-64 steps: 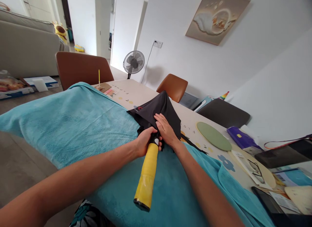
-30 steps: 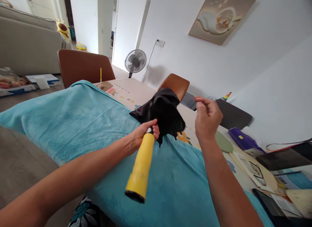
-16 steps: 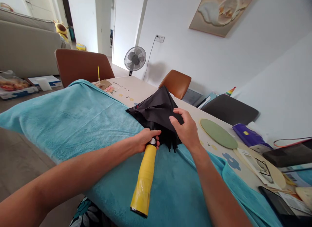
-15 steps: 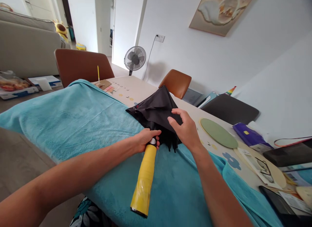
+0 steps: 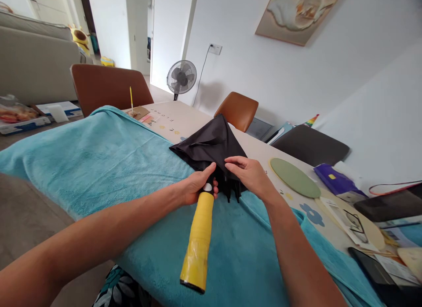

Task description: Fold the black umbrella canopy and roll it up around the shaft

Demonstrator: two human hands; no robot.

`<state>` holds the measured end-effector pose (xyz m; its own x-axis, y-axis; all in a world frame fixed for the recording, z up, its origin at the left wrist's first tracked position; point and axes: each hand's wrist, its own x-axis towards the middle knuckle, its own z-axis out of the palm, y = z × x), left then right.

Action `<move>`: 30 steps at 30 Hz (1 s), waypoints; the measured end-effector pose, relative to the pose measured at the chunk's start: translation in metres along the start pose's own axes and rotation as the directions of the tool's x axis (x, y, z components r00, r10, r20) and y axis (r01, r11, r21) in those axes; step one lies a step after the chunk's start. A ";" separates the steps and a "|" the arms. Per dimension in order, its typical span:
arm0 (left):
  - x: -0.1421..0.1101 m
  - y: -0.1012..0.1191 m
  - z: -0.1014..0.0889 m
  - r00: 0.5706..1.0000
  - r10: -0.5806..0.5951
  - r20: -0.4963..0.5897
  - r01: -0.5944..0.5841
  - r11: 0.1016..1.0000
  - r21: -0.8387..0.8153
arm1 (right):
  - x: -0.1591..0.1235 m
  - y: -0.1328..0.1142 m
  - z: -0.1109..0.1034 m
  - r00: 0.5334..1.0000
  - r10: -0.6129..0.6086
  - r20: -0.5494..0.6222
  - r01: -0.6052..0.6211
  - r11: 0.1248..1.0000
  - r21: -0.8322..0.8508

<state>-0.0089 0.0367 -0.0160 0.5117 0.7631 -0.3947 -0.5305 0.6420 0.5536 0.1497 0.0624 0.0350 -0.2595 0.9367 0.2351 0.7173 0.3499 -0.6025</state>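
A black folding umbrella (image 5: 211,142) lies with its loosely gathered canopy pointing away from me, its bare rib tips hanging at the near right. Its yellow wrapped handle (image 5: 198,241) points toward me over the turquoise blanket (image 5: 132,153). My left hand (image 5: 199,184) is closed round the shaft just above the handle, thumb on top beside a pale button. At the canopy's right near edge, my right hand (image 5: 249,173) has thumb and forefinger brought together on the black cloth. Part of the canopy's underside is hidden behind the hands.
The blanket covers the near side of a pale table (image 5: 184,118). On the right are a green oval mat (image 5: 294,177), a purple packet (image 5: 336,179), glasses (image 5: 356,223) and a phone (image 5: 372,267). A brown chair (image 5: 110,89) and a fan (image 5: 181,77) stand beyond.
My right hand left the canopy, rose to the right, then came back to its edge with the fingers closing. My left hand stays on the shaft; the canopy has been rearranged.
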 end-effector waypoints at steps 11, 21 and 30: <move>0.000 -0.003 -0.003 0.999 0.036 0.012 -0.037 0.985 0.170 | 0.002 0.012 0.033 0.997 -0.081 0.011 0.080 0.993 0.082; 0.003 0.008 -0.006 0.988 -0.114 -0.103 0.133 0.969 0.208 | 0.002 0.013 0.037 0.981 -0.174 0.090 0.171 0.985 0.035; 0.005 0.007 -0.006 0.978 -0.126 -0.169 0.153 0.975 0.159 | 0.002 0.007 0.038 0.974 -0.222 0.042 0.219 0.974 0.060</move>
<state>-0.0142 0.0454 -0.0190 0.4529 0.6777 -0.5793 -0.3319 0.7312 0.5959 0.1290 0.0673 0.0023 -0.4389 0.8354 0.3308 0.6030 0.5468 -0.5808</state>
